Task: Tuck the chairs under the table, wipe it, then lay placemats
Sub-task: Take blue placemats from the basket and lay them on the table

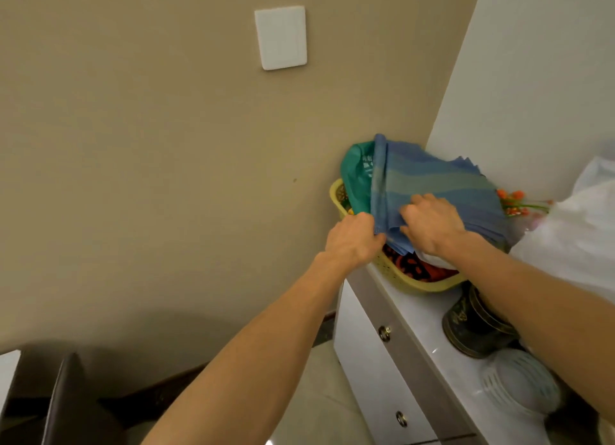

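Filling most of the view: beige wall (149,161) with a white switch plate (280,37) high up. Standing along the right: white cabinet (362,354), two small round knobs on its drawer fronts, glossy top crowded with things. Resting on that top, against the wall corner: yellow perforated basket (416,283), red and black patterned fabric inside, a green bag (354,175) at its far end. Draped over the basket: stack of blue and green striped placemats (442,178), folded edges fanned at the back. Left hand (354,241) curled tight, pinching the near left corner of the top placemat. Right hand (432,221) knuckles up, fingers bent and dug into the layers just beside. Nearer on the top: dark round pot (472,328), white slotted dome (519,381).
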The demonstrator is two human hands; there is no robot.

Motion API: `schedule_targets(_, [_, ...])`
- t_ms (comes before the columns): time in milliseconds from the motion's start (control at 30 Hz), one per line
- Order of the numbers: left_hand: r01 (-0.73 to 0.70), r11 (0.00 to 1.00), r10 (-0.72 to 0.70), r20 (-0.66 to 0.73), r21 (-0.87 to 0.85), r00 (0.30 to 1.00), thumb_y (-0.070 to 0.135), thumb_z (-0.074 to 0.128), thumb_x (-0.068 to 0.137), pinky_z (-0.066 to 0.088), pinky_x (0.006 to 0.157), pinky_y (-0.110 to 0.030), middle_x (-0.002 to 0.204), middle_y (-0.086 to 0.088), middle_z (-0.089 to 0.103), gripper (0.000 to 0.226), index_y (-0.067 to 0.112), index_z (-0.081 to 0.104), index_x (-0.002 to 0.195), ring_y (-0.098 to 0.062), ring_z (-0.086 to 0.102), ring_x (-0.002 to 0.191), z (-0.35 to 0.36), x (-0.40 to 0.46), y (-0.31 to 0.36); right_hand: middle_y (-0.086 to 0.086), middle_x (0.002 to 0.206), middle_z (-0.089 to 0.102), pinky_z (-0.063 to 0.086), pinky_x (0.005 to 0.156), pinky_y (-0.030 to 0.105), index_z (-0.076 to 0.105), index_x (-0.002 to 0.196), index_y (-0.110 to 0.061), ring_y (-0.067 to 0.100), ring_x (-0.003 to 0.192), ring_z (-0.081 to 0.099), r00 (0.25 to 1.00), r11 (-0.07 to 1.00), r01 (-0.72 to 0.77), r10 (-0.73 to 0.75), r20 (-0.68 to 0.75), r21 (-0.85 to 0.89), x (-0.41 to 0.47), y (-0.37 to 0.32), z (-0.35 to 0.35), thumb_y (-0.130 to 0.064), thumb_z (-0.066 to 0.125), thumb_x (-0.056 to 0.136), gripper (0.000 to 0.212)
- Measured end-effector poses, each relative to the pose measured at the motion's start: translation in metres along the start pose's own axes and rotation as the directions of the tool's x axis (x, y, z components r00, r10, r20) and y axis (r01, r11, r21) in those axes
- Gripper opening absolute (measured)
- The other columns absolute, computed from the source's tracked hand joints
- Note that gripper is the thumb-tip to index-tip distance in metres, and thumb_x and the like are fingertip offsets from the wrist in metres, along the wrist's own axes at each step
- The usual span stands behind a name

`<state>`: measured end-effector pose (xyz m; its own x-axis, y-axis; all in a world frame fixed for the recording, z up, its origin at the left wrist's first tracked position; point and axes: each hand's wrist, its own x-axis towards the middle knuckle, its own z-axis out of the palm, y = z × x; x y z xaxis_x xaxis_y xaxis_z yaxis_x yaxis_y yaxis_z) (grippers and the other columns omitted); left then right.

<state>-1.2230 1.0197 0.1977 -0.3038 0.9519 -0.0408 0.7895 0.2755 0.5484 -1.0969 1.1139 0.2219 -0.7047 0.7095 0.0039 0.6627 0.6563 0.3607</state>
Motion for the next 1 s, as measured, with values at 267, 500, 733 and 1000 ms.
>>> schedule_targets(267, [-0.030, 0.985, 0.011, -0.115, -0.168, 0.993, 0.039, 0.066, 0.089, 0.044, 0.064, -0.036, 0.087, -0.005, 0.060, 0.031, 0.012, 0.052, 0.092, -0.028, 0.059, 0.085, -0.035, 0.015, 0.020, 0.008, 0.078, 0.062, 0.046, 0.055, 0.037, 0.058, 0.076, -0.014, 0.031, 0.073, 0.062, 0.959, 0.986, 0.077, -0.034, -0.281, 0.145, 0.025, 0.005, -0.059, -0.010, 0.059, 0.087, 0.011])
schedule_targets(500, [0.039, 0.933, -0.152, -0.295, -0.357, 0.943, 0.041, 0.059, 0.087, 0.048, 0.068, -0.040, 0.083, -0.013, 0.066, 0.029, 0.013, 0.055, 0.081, -0.036, 0.062, 0.085, -0.090, -0.003, 0.009, 0.019, 0.095, 0.068, 0.044, 0.067, 0.041, 0.066, 0.095, -0.009, 0.041, 0.088, 0.063, 0.859, 0.929, 0.254, -0.089, -0.505, 0.269, 0.053, -0.026, -0.127, -0.027, 0.044, 0.099, 0.029])
schedule_targets(733, [0.073, 0.893, -0.327, -0.529, -0.445, 0.783, 0.018, 0.054, 0.097, 0.048, 0.069, -0.042, 0.079, -0.013, 0.069, 0.026, 0.004, 0.064, 0.078, -0.026, 0.061, 0.071, -0.154, -0.062, -0.061, 0.023, 0.086, 0.065, 0.038, 0.061, 0.040, 0.061, 0.088, -0.011, 0.044, 0.080, 0.060, 0.677, 0.845, 0.494, -0.225, -0.701, 0.205, 0.065, -0.084, -0.202, -0.028, 0.044, 0.099, 0.026])
schedule_targets(1000, [0.217, 0.853, -0.499, -0.616, -0.475, 0.610, 0.036, 0.050, 0.084, 0.053, 0.076, -0.053, 0.073, -0.002, 0.062, 0.043, -0.004, 0.064, 0.084, -0.018, 0.057, 0.067, -0.217, -0.202, -0.176, 0.026, 0.083, 0.063, 0.037, 0.062, 0.039, 0.060, 0.099, -0.008, 0.045, 0.076, 0.060, 0.527, 0.693, 0.712, -0.424, -0.736, 0.111, 0.048, -0.229, -0.258, -0.028, 0.040, 0.101, 0.028])
